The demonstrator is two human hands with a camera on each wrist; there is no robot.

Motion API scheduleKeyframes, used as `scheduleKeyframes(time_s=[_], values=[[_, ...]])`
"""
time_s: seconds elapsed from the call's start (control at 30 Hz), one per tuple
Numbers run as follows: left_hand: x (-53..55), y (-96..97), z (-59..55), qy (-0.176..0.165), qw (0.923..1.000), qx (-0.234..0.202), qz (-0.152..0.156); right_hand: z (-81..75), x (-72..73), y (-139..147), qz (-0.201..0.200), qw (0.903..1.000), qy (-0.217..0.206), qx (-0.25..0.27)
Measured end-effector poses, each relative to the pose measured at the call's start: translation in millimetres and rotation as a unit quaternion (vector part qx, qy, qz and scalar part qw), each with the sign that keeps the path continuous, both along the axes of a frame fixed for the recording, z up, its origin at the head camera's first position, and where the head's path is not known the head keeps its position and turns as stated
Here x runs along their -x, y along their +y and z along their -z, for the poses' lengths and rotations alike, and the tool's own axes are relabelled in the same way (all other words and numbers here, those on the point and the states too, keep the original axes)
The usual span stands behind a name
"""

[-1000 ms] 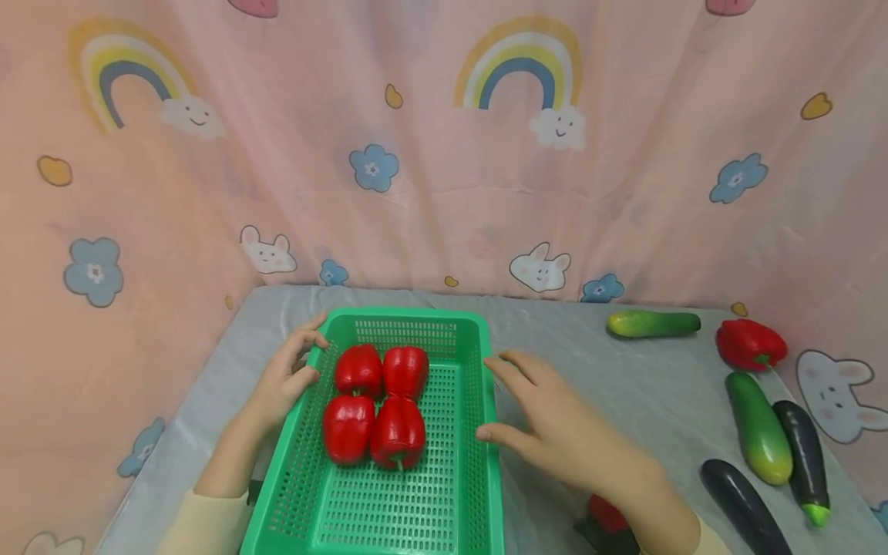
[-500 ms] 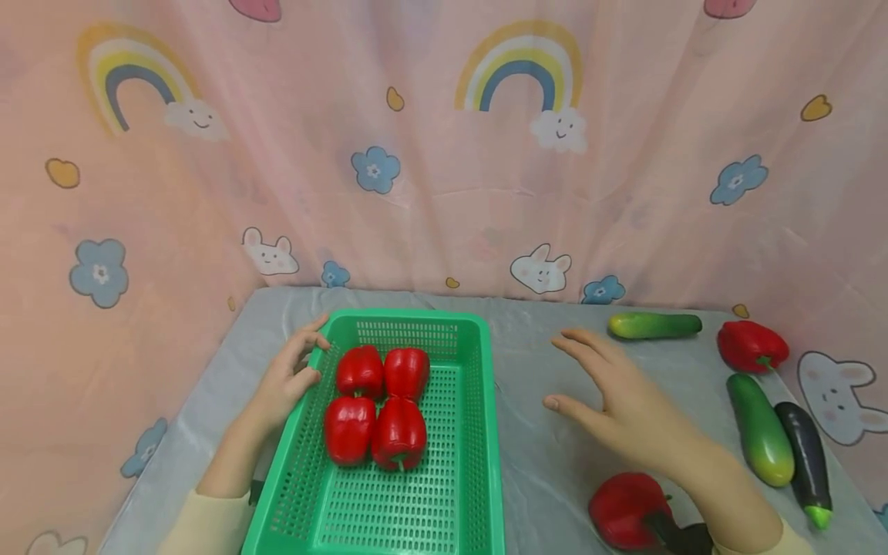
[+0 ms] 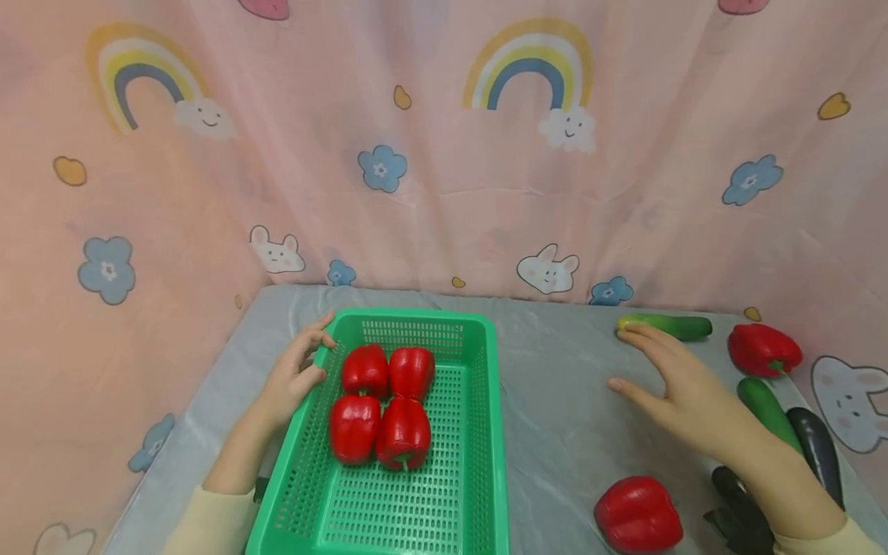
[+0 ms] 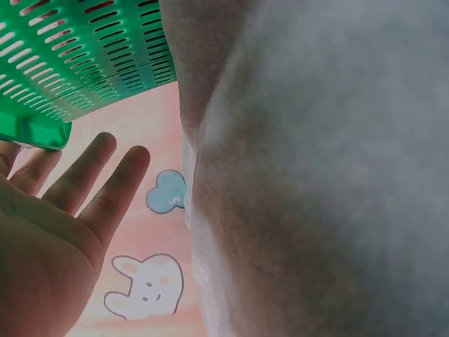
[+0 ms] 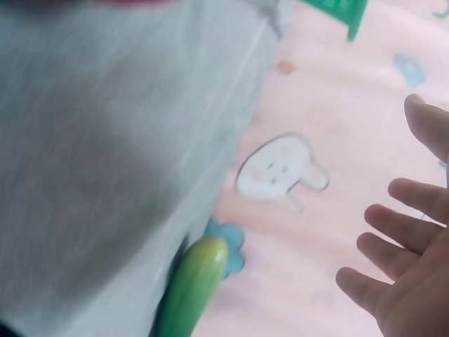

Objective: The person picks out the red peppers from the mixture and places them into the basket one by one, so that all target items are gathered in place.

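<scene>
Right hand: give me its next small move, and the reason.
I'd probably extend the right hand toward the red bell pepper at the far right: the hand is open and holds nothing, that pepper looks close to it in the head view, and the green basket already contains four red bell peppers, with bare floor beside them.

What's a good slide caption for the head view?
Left hand at the green basket of four red peppers, right hand open over the grey cloth.

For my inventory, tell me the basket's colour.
The basket is bright green, clearest in the head view.
</scene>
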State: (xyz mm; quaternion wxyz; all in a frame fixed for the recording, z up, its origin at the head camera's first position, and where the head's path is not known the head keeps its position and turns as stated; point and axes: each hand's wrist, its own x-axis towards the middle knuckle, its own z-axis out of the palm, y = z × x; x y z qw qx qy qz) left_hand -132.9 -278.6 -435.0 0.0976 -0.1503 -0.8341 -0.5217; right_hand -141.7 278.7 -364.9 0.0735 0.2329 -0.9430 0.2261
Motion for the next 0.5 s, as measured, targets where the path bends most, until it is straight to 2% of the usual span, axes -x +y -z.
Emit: scheduleKeyframes(time_s=[0.2, 0.4, 0.5], values=[[-0.4, -1.2, 0.0, 0.005, 1.0000, -0.004, 0.003, 2.8, 11.9, 26.9, 0.024, 0.9989, -0.012, -0.039], [0.5, -2.6, 2.1, 0.010, 0.9999, -0.007, 0.006, 11.3, 25.5, 57.3, 0.039, 0.9983, 0.009, -0.042], [1.4, -1.8, 2.5, 0.011, 0.9999, -0.005, 0.007, 15.8, 32.3, 73.5, 0.050, 0.9979, 0.006, -0.042]])
